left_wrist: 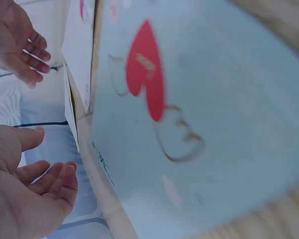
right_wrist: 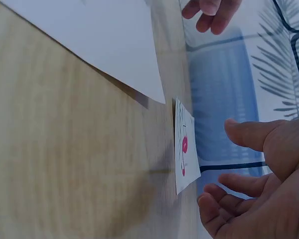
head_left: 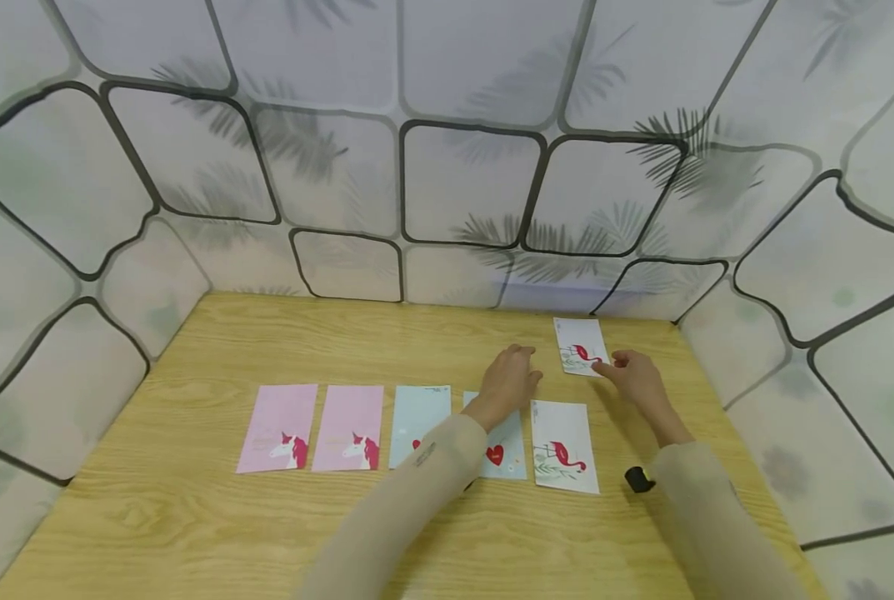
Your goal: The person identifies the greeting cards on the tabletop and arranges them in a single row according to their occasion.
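Note:
My right hand [head_left: 637, 385] hovers at the lower right corner of a white flamingo card [head_left: 580, 340] lying at the back right of the table. In the right wrist view, the thumb and fingers [right_wrist: 224, 204] are apart with nothing between them, and that card [right_wrist: 189, 149] lies beyond. My left hand [head_left: 505, 385] is held over the table, fingers relaxed and holding nothing. Its forearm crosses two light blue heart cards, partly hiding the left one [head_left: 419, 408] and the right one [head_left: 508, 457]. A second flamingo card [head_left: 562, 437] lies just right of them.
Two pink unicorn cards, the outer [head_left: 277, 421] and the inner [head_left: 347, 417], lie at the left end of the front row. The wooden table [head_left: 192, 517] meets a patterned cloth wall [head_left: 461, 183] at the back and sides. A small black object [head_left: 639, 479] shows by the right sleeve.

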A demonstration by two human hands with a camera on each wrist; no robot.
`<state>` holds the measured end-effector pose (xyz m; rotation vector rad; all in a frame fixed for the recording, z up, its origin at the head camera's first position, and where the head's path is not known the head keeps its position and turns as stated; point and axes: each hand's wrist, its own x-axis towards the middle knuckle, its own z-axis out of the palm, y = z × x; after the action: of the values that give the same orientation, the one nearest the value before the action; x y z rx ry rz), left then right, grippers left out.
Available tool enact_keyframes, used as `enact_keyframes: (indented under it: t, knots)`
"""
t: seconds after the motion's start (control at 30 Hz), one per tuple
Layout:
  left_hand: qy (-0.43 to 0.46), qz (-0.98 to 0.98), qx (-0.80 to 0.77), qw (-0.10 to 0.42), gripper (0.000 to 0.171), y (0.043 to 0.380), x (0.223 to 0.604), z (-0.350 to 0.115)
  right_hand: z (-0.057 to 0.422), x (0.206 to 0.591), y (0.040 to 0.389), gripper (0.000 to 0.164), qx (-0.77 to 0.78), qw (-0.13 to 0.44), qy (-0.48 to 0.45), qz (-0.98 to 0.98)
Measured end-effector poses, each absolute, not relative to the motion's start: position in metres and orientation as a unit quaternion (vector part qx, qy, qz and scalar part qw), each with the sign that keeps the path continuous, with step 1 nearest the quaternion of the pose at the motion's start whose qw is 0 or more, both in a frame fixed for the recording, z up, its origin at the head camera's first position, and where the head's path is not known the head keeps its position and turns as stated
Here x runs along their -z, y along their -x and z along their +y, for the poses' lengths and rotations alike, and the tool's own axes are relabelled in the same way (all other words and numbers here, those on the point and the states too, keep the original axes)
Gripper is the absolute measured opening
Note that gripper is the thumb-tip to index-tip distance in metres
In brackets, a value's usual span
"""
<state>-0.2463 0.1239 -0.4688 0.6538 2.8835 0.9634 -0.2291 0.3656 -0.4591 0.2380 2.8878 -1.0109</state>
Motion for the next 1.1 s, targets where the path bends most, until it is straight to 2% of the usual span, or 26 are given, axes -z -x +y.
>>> enact_keyframes:
  t: [0.37, 0.57, 0.7, 1.1]
  knots:
    - [-0.19, 0.92, -0.338, 0.065, 0.051, 0.263, 0.476, 0.14, 0.368, 0.468, 0.273, 0.082, 0.255, 0.067, -0.073, 0.962]
    - [-0.187, 0.923, -0.321, 0.102, 0.059, 0.269, 0.474, 0.144, 0.37, 0.473, 0.288, 0.085, 0.215, 0.051, -0.06, 0.973]
    - [-0.214, 0.925, -0.286, 0.126, 0.063, 0.275, 0.475, 0.146, 0.369, 0.475, 0.299, 0.089, 0.206, 0.053, -0.065, 0.975]
    - [-0.27, 0.941, -0.152, 0.138, 0.061, 0.283, 0.479, 0.158, 0.367, 0.484, 0.312, 0.096, 0.22, 0.058, -0.102, 0.968]
